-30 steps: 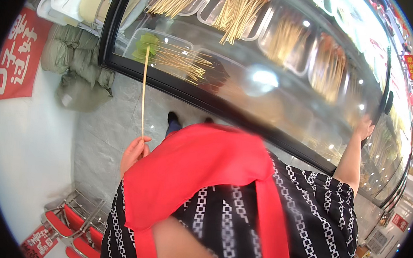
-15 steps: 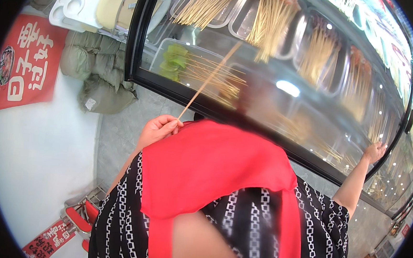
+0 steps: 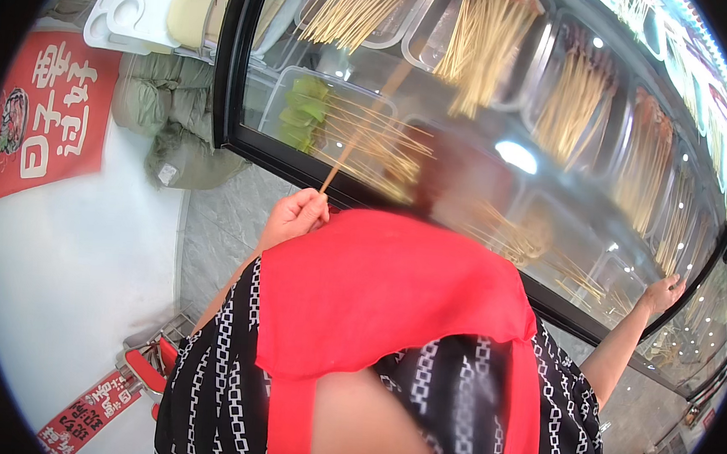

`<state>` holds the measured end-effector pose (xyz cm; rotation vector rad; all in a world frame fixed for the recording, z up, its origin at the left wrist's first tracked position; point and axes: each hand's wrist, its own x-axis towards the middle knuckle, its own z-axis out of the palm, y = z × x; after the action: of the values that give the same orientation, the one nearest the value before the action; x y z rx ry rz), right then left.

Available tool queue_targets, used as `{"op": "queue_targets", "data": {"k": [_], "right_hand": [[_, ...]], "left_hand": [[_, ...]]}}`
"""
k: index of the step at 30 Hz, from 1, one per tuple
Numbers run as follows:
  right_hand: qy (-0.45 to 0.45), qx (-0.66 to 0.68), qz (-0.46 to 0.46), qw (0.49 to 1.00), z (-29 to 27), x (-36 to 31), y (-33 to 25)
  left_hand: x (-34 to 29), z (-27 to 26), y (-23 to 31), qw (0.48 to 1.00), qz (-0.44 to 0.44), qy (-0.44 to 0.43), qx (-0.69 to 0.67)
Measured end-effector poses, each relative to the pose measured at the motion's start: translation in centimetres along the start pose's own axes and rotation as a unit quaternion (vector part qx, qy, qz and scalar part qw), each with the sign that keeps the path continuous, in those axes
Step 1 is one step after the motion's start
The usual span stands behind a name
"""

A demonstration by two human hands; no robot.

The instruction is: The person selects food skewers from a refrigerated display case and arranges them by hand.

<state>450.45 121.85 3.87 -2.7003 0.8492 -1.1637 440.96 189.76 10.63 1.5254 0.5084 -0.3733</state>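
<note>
A long bamboo stick is pinched in my left hand. It slants up and right across the front of the glass display case, and its far part blurs into the view behind the glass. My right hand reaches to the case's right end, fingers stretched out against the glass there. Inside the case, metal trays hold bundles of skewers. Below them, a clear tray carries skewers of green leaves.
My red apron is close to the case's front edge. Green stuffed bags lie on grey floor tiles at the left, beside a white panel with a red sign. A red-seated stool stands lower left.
The view has shifted slightly. My left hand, still on the stick, appears a little higher and farther right; my right hand appears slightly lower and farther right, still at the glass.
</note>
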Motion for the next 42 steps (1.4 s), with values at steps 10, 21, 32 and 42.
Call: {"op": "queue_targets", "data": {"k": [10, 21, 32, 42], "right_hand": [[-0.091, 0.478, -0.397, 0.778, -1.2, -4.5, -46.2], [-0.122, 0.258, -0.595, 0.751, 3.1, -10.1, -76.3], [-0.296, 0.127, -0.606, 0.727, -1.2, -10.0, -74.0], [-0.180, 0.161, -0.529, 0.813, 1.2, 0.1, -54.2]], "left_hand": [[-2.4, -1.4, -2.3, 0.961, 0.002, 0.174, -0.216], [-8.1, -3.1, -6.4, 0.930, -0.038, 0.256, -0.260], [-9.1, -1.8, -7.3, 0.912, -0.033, 0.277, -0.301], [-7.4, -2.0, -5.9, 0.928, -0.059, 0.237, -0.280]]}}
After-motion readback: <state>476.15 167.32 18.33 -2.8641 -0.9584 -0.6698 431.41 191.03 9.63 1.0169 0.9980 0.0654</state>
